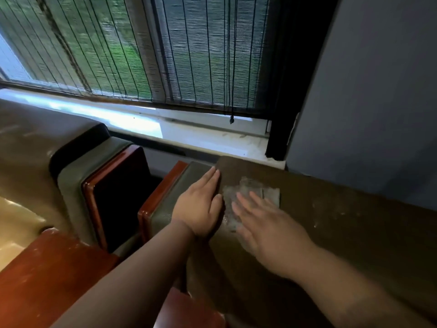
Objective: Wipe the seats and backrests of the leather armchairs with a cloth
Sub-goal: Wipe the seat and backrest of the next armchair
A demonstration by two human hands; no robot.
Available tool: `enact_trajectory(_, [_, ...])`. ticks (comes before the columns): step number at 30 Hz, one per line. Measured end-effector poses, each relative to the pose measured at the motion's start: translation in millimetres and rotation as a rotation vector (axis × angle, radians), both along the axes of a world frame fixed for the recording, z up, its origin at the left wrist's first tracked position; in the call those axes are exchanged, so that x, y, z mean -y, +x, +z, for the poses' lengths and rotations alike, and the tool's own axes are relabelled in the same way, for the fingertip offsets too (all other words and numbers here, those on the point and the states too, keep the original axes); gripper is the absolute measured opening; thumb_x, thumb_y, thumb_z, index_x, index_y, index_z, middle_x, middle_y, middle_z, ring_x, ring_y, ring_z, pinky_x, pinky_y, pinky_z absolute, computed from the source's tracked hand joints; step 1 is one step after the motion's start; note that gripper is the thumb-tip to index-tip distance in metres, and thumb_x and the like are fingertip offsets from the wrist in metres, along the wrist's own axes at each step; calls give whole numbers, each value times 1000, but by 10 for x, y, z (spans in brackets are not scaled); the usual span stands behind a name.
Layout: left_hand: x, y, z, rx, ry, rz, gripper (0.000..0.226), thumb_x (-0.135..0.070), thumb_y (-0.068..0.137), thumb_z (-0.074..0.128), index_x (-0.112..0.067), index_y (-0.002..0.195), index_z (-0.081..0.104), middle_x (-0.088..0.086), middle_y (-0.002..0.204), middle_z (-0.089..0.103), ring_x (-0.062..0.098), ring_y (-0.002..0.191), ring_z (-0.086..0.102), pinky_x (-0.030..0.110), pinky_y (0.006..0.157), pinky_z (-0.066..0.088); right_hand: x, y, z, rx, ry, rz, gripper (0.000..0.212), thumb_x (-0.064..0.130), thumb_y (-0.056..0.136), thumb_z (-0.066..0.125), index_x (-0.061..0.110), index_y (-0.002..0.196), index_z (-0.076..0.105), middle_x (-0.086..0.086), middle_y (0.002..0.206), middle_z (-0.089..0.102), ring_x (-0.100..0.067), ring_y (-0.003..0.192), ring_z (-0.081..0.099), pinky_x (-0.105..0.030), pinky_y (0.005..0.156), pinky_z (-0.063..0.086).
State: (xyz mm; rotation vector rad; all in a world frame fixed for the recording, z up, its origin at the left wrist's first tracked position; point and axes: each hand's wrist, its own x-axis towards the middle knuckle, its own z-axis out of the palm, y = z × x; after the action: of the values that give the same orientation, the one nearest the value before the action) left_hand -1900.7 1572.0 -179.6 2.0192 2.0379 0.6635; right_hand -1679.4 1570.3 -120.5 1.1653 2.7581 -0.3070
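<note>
A brown leather armchair's backrest top (343, 209) runs from the centre to the right. On it lies a pale grey cloth (250, 192). My right hand (267, 226) lies flat on the cloth with fingers spread, blurred by motion and covering its lower part. My left hand (201, 204) rests flat against the backrest's left corner, fingers together, holding nothing. A second armchair (30, 157) of the same leather stands at the left.
Red-brown wooden trim (153, 204) edges both chairs, with a dark gap (123, 185) between them. Behind are a white windowsill (208, 136), a bamboo blind (142, 48) with a hanging cord (231, 119), and a grey wall (366, 91) at the right.
</note>
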Motion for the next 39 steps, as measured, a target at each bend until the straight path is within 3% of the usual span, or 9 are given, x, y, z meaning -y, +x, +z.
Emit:
enact_trajectory(7, [71, 36, 33, 58, 37, 63, 84, -58, 90, 25, -17, 164, 34, 1, 170, 33, 19, 153, 35, 37, 122, 34, -1082, -740, -38, 11, -17, -282, 67, 56, 107, 16, 29, 166, -1, -3, 174, -6, -31, 159, -5, -47, 129, -2])
enact_trajectory(12, [72, -14, 6, 84, 78, 12, 78, -56, 95, 29, -16, 162, 37, 4, 166, 39, 21, 149, 41, 36, 118, 35, 8, -181, -83, -74, 81, -13, 71, 62, 104, 23, 30, 166, 9, 5, 174, 0, -22, 160, -2, -41, 129, 1])
enact_trajectory(15, [60, -20, -4, 41, 90, -4, 73, -58, 98, 30, -24, 161, 40, 0, 167, 39, 22, 146, 45, 35, 111, 40, 148, 92, -84, 34, 99, -15, 76, 67, 99, 12, 31, 165, 10, 4, 173, 4, -22, 160, 3, -40, 127, 0])
enact_trajectory(17, [65, 8, 8, 12, 79, 8, 71, -61, 97, 31, -30, 161, 41, -3, 168, 36, 21, 147, 44, 38, 110, 43, -223, 5, -74, 76, 86, -149, 79, 69, 97, 0, 30, 165, -1, 4, 173, -9, -24, 160, -6, -44, 129, -3])
enact_trajectory(21, [100, 26, 23, 6, 62, 29, 72, -65, 95, 32, -36, 160, 41, -11, 170, 31, 18, 149, 42, 41, 111, 44, -587, -203, -68, 27, 31, -363, 75, 69, 102, 8, 32, 165, -3, 2, 172, -14, -29, 159, -12, -47, 129, -4])
enact_trajectory(27, [76, 37, 47, -11, 25, 46, 74, -68, 92, 31, -41, 160, 38, -14, 171, 28, 18, 150, 40, 44, 114, 43, 534, 316, -299, -27, 156, -111, 69, 53, 99, 29, 23, 161, 32, -3, 170, 25, -28, 157, 23, -44, 128, 14])
enact_trajectory(30, [84, 73, 81, -40, 26, 67, 73, -67, 93, 31, -41, 160, 38, -15, 170, 30, 16, 149, 40, 43, 113, 44, -44, 653, -105, 38, 139, -286, 68, 50, 105, 10, 19, 166, 16, -7, 173, 7, -29, 160, 9, -39, 127, 3])
enact_trajectory(33, [107, 119, 131, -90, 8, 72, 73, -67, 94, 30, -39, 161, 38, -11, 169, 32, 19, 150, 39, 45, 118, 40, -495, 689, 37, 63, 60, -488, 61, 44, 111, 14, 20, 166, 5, -7, 174, -4, -30, 160, -1, -42, 129, 2])
enact_trajectory(39, [-19, 393, 380, -282, -52, 102, 72, -68, 95, 31, -28, 153, 47, 4, 158, 47, 27, 149, 36, 50, 129, 19, 510, 525, -140, -115, 132, -66, 63, 44, 104, 26, 24, 164, 27, 0, 172, 17, -26, 158, 16, -43, 127, 13])
